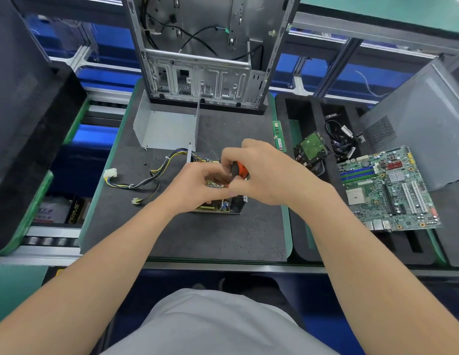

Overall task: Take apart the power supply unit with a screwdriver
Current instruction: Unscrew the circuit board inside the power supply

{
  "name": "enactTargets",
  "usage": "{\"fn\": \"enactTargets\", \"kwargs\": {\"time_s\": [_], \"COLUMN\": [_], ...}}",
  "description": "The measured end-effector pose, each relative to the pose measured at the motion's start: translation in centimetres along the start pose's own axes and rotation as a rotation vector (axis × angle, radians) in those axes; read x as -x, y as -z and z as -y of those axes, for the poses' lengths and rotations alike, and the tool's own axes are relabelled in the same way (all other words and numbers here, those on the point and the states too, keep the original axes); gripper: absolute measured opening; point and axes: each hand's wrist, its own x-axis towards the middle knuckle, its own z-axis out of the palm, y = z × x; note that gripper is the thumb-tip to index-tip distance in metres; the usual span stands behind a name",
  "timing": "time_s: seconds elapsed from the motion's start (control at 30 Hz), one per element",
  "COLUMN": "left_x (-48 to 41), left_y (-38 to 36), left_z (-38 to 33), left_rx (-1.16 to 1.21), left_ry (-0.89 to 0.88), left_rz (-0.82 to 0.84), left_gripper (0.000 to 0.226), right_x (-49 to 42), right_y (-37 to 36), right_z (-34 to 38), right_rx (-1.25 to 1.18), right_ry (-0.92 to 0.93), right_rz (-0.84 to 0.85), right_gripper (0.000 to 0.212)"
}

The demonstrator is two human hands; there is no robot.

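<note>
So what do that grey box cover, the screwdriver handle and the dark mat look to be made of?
The grey cover looks like thin sheet metal: matt, folded at crisp right angles. The screwdriver handle seems plastic or rubber: orange with black, smooth-looking. The dark mat looks like foam or rubber: dull, speckled, no shine.

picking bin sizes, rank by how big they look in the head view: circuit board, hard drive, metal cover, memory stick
1. circuit board
2. metal cover (farther back, so top two unsure)
3. hard drive
4. memory stick
</note>
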Motion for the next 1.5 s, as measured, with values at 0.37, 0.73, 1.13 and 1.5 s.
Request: {"fn": "enactTargets", "kwargs": {"time_s": [0.37, 0.73, 1.13, 1.5], "left_x": [-0.1, 0.0, 0.1, -0.1], "left_y": [-0.1, 0.0, -0.1, -0.3], "left_z": [0.4, 0.3, 0.1, 0.4], "left_rx": [-0.024, 0.005, -0.036, -0.043], "left_ry": [0.015, -0.014, -0.017, -0.003], "left_rz": [-0.017, 0.018, -0.01, 0.012], "left_gripper": [0.024, 0.022, 0.026, 0.037], "right_x": [-0.8, 0.1, 0.4, -0.3], "right_y": [-0.5, 0.6, -0.8, -1.1], "right_z": [-0.1, 0.5, 0.7, 0.7], "right_rx": [0.194, -0.034, 0.277, 0.001], "right_ry": [-0.218, 0.008, -0.15, -0.136], "right_rz": [-0.265, -0.075, -0.188, -0.107], "right_gripper": [0.055, 0.017, 0.049, 0.016]}}
